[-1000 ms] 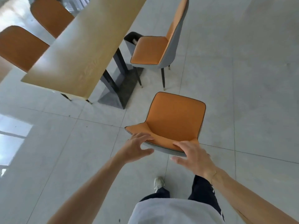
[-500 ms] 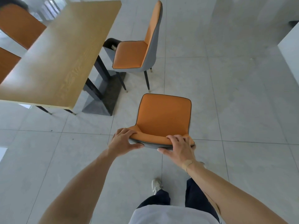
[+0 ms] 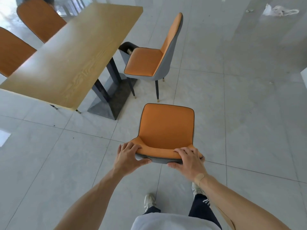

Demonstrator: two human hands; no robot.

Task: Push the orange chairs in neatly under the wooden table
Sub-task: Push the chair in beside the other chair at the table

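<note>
Both hands, reaching a second ago, now clamp the top edge of the near chair (image 3: 167,126)'s backrest. Left hand (image 3: 127,157) holds the left corner, fingers over the orange front, thumb on the grey back. Right hand (image 3: 187,161) holds the right corner the same way. Each grip is tight on the backrest. Chair legs hidden under the seat. Seat is orange with dark piping, shell grey. It stands on the tiled floor (image 3: 249,130), well apart from the wooden surface (image 3: 66,60) and off its near corner. Second chair (image 3: 154,62) sits beside the surface's right edge, turned side-on, seat not tucked under. Two more chairs (image 3: 39,19) on the far side, partly cut off. White bag (image 3: 279,11) lies far right, blurred.
</note>
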